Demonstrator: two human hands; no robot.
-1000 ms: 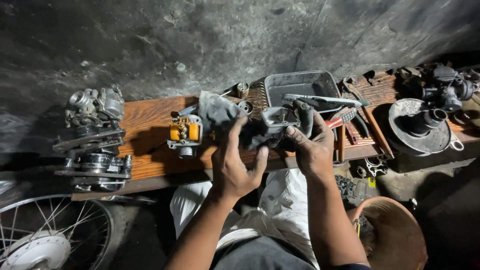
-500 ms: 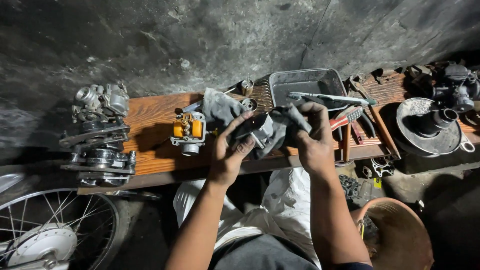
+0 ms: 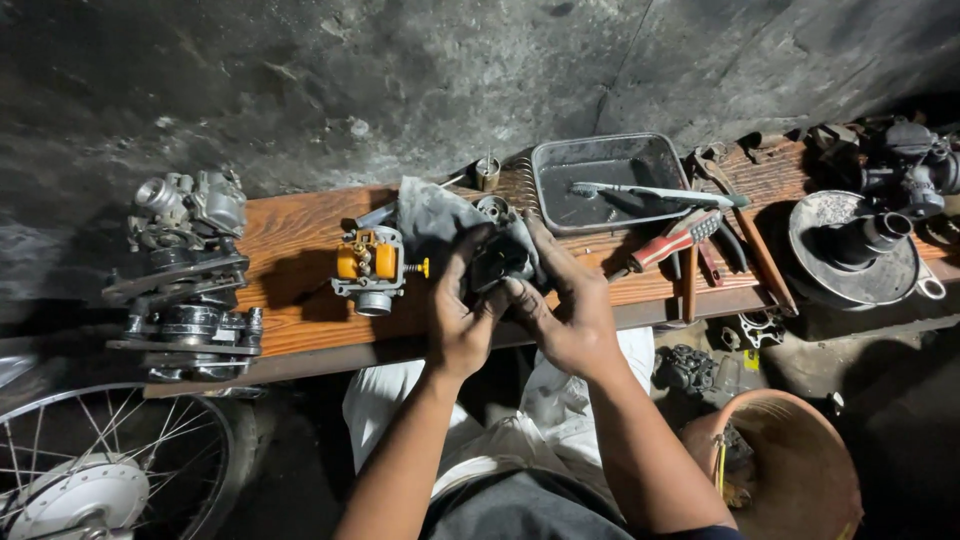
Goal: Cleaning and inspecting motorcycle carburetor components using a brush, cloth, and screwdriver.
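Both hands hold a dark metal carburetor part (image 3: 497, 262) over the front edge of a wooden bench (image 3: 290, 250). My left hand (image 3: 459, 312) cups it from the left, thumb on top. My right hand (image 3: 566, 303) grips it from the right with greasy fingers. A grey rag (image 3: 432, 222) lies behind and partly under the part. A carburetor body with yellow floats (image 3: 368, 265) sits on the bench just left of my left hand.
A grey metal tray (image 3: 610, 180) holds a toothbrush (image 3: 650, 192). Red-handled pliers (image 3: 675, 238) and other tools lie to the right. A round clutch part (image 3: 850, 245) sits far right. Engine parts (image 3: 185, 260) stand at the left end. A spoked wheel (image 3: 100, 470) and brown basin (image 3: 790, 470) are below.
The hands have drawn closer together on the part and lowered it a little toward me; the view shifted slightly right.
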